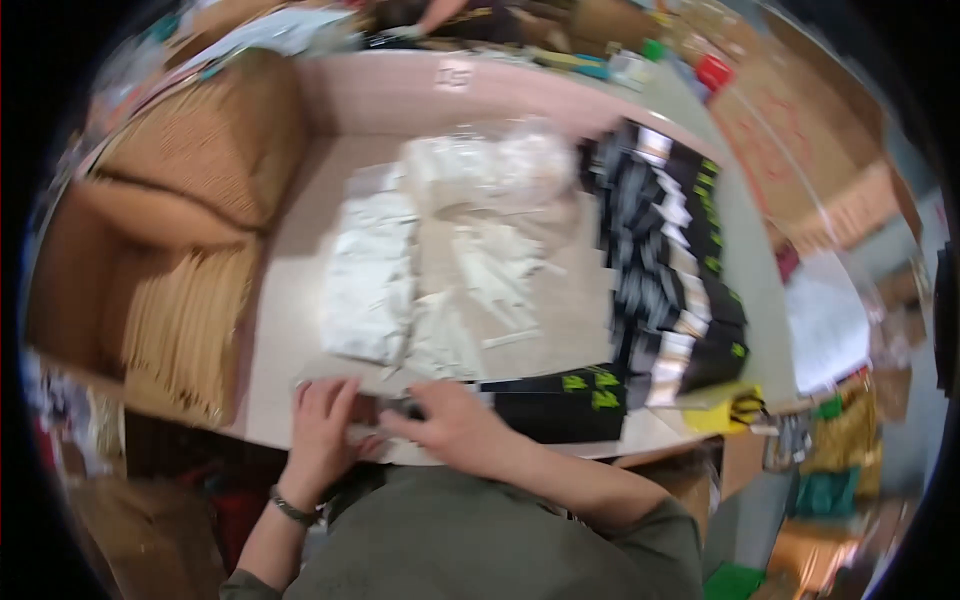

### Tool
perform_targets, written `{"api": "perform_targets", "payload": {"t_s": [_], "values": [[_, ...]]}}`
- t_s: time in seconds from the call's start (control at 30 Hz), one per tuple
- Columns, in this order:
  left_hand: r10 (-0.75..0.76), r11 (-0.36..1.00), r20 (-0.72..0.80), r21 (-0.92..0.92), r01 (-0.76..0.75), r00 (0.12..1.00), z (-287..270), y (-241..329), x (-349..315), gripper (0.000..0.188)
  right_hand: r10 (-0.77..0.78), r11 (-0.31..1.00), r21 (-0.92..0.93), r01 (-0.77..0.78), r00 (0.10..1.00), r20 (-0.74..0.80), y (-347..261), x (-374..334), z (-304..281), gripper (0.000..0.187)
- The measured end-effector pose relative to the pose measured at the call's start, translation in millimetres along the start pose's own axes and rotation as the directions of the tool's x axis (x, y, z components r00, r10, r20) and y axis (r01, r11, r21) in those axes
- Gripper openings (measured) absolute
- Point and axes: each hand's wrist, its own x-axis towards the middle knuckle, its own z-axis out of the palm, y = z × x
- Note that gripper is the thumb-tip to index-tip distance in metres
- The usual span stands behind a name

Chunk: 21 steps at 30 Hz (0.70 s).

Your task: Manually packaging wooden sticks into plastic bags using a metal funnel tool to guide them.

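Left hand [325, 425] and right hand [460, 425]: grip indeterminable, blurred; black packets [655, 270] overlap in a row, apparently done; white pieces [497, 280] lie loose, apparently remaining

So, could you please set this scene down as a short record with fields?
Left hand: at the table's near edge; grip too blurred to tell
Right hand: close to the left one, next to a single black package
Middle: white items, with clear plastic beyond
Right side: overlapping black packages
Left side: open cardboard box holding brown flat pieces
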Motion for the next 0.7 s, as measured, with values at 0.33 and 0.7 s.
{"api": "perform_targets", "payload": {"t_s": [0.33,0.7], "values": [[-0.172,0.521,0.644,-0.583,0.624,0.745,4.7,-10.0,0.5,0.043,0.188,0.846,-0.443,-0.297,0.943,-0.273,107.9,-50.8,-200.4,0.031],[-0.150,0.671,0.638,-0.496,0.551,0.756,20.3,31.9,22.8,0.039,0.066,0.981,-0.177,-0.077,0.995,-0.069,20.8,-24.9,-34.7,0.031]]}}
